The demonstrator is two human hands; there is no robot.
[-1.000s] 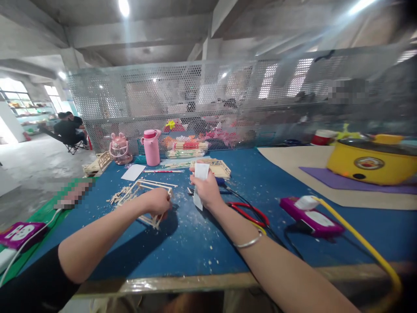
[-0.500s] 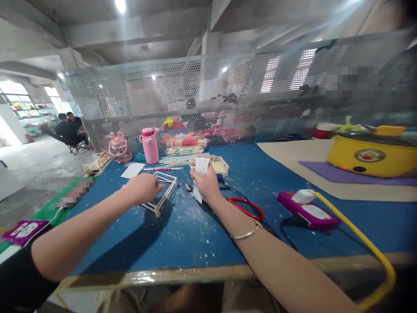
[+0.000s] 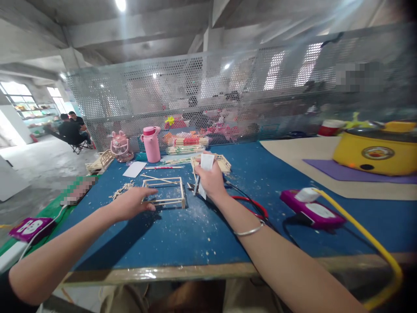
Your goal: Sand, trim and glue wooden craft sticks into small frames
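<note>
One stick frame sits on the bench, apparently being positioned. At its left end, the left hand has parted fingers, contact unclear; the right hand grips a white strip. Steadying the frame calls for closing the left fingers.

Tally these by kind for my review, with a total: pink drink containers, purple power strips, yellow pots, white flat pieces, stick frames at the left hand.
Pink drink containers: 2 (flask, eared jug)
Purple power strips: 2 (left strip, right strip)
Yellow pot: 1
White flat pieces: 2 (held piece in the right hand, lying piece)
Stick frame at the left hand: 1
Total: 8
</note>
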